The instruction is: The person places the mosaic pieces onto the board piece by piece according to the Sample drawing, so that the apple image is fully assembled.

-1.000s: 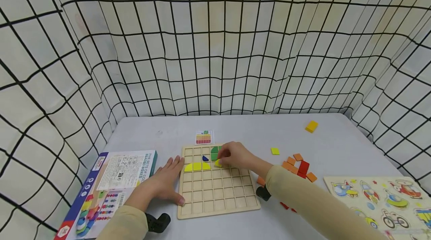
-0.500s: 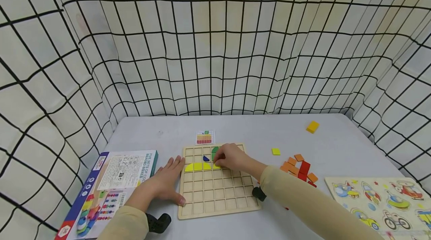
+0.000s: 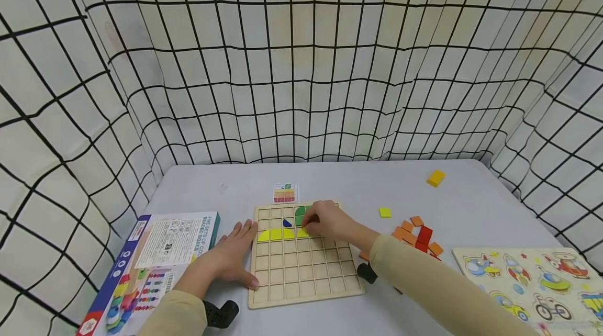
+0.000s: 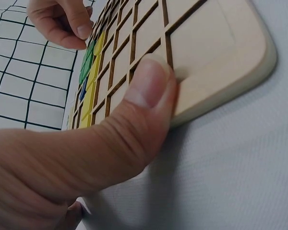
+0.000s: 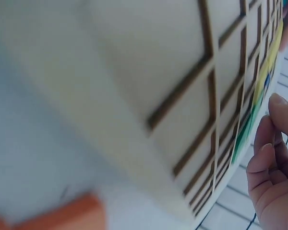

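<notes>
Head: mid-frame, the yellow piece (image 3: 302, 233) had settled beside the yellow row (image 3: 276, 234), lengthening it; the right hand (image 3: 327, 222) touched it, pinch or press unclear. Left wrist: lower left, the unclenched left hand (image 4: 81, 160) pressed the board (image 4: 221, 52). Right wrist: fingertips (image 5: 266, 150) clustered far right.

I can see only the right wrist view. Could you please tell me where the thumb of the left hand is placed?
Observer: The left hand has its thumb on the left edge of the wooden grid board, close to the near left corner.
Operator: Thank you. And is there something just beyond the far edge?
Observer: Yes, a small picture card lies there on the table.
Operator: Good. Please, what lies farthest to the right?
Observer: A second board, with colourful pictures of vehicles.
</notes>
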Demonstrator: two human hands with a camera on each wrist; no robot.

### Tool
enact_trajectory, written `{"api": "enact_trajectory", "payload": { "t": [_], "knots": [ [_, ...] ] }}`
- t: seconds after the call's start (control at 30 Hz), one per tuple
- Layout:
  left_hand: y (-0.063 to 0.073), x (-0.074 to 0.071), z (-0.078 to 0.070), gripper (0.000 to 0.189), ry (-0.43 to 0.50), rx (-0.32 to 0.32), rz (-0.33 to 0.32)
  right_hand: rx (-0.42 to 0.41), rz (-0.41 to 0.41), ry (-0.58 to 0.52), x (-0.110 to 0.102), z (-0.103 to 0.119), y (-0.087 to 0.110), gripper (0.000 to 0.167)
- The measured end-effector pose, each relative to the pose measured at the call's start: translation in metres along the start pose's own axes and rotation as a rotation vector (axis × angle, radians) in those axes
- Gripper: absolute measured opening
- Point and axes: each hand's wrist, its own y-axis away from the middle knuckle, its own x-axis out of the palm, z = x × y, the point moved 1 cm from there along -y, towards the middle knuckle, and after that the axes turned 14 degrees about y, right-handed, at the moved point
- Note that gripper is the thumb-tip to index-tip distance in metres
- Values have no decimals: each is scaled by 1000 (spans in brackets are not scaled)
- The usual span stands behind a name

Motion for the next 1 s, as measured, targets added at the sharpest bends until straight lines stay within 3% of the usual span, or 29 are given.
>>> {"api": "enact_trajectory", "payload": {
  "t": [0.17,0.3,0.43,0.57,0.8,1.0],
  "knots": [
    [-1,1,3,131,-2,2,7,44,-36,10,-17,-23,15,10],
    [-1,0,3,131,0,6,14,114,-39,6,-32,-57,31,13],
    [0,0,3,130,7,8,16,196,-56,72,-43,-94,44,15],
    [0,0,4,130,7,6,7,287,-5,99,-51,-120,56,19],
    [1,1,3,130,5,7,-1,384,120,116,-51,-140,68,26],
    [0,1,3,130,4,1,5,385,111,106,-45,-146,69,23]
  ]
}}
